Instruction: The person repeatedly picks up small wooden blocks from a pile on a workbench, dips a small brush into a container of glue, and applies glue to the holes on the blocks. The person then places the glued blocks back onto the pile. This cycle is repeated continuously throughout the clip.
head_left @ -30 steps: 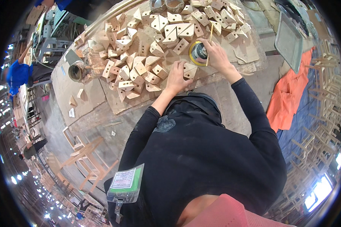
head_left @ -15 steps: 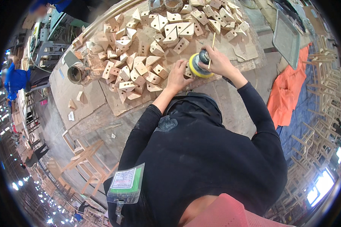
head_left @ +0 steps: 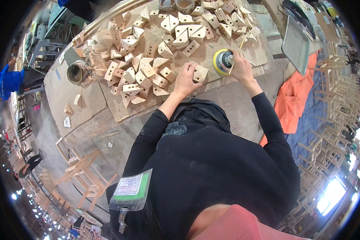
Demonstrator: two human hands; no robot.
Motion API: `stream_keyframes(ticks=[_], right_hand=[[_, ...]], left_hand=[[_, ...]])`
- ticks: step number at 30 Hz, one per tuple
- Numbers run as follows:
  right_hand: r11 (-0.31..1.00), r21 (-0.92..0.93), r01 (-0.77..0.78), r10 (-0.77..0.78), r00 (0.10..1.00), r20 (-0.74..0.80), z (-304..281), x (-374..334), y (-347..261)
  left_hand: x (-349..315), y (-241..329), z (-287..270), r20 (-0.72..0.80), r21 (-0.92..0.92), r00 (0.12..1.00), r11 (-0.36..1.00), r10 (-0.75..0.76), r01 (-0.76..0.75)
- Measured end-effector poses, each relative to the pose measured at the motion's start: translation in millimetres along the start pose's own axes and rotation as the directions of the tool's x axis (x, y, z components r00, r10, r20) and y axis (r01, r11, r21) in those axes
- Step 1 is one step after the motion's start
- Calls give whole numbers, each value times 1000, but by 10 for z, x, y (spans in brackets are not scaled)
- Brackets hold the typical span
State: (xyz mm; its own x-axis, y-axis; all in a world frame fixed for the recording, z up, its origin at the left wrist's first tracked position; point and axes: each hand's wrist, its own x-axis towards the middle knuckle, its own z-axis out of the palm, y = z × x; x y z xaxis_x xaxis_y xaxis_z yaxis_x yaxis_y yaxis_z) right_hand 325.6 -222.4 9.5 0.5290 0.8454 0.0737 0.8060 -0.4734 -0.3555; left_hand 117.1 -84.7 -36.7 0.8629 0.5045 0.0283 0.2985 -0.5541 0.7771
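My left hand point(head_left: 185, 80) is closed around a pale wooden corner block point(head_left: 200, 73) near the table's front edge. The block's pointed face shows past my fingers, with small drilled holes in it. Just to the right, my right hand point(head_left: 241, 69) grips a round hand sander point(head_left: 225, 61) with a yellow pad rim and a dark body. The sander stands apart from the block. A thin yellowish stick point(head_left: 242, 43) shows beside my right fingers; whether they hold it I cannot tell. A heap of drilled wooden blocks point(head_left: 148, 71) lies left of my left hand.
More blocks point(head_left: 228, 20) spread across the far side of the worktable point(head_left: 257, 57). A crusted round pot point(head_left: 76, 73) stands at the left. On the right are a grey tray point(head_left: 296, 46), an orange sheet point(head_left: 291, 102) and rows of wooden chair frames point(head_left: 336, 96). Another chair frame point(head_left: 84, 172) stands lower left.
The sander has moved off the block to the right with my right hand, uncovering the block's face. My left hand still holds the block. The view has shifted slightly.
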Motion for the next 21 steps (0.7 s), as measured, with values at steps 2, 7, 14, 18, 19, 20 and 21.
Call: stream_keyframes(ticks=[2, 7, 14, 18, 19, 20, 21], right_hand=[[996, -31, -86, 84, 994, -65, 42, 26, -56], [998, -4, 64, -62, 948, -311, -120, 31, -301], [705, 703, 94, -128, 992, -4, -201, -50, -1665], [601, 799, 8, -114, 990, 76, -41, -157, -2256], [576, 818, 0, -85, 995, 60, -40, -157, -2340], [545, 838, -3, -64, 997, 46, -82, -160, -2501], [513, 858, -6, -43, 999, 32, -119, -154, -2646]], left_hand=[[-30, 24, -75, 7, -76, 1000, 997, -29, 29], [-236, 71, -350, 3, -131, 1000, 991, -20, 20], [-636, 300, -1208, -74, -357, 994, 933, -77, 45], [-761, 315, -1662, -86, -367, 996, 929, 10, -41], [-797, 307, -1757, -73, -507, 997, 862, -4, -34], [-845, 207, -1816, -107, -589, 994, 806, -8, -57], [-876, 88, -1859, -140, -664, 990, 743, -14, -83]])
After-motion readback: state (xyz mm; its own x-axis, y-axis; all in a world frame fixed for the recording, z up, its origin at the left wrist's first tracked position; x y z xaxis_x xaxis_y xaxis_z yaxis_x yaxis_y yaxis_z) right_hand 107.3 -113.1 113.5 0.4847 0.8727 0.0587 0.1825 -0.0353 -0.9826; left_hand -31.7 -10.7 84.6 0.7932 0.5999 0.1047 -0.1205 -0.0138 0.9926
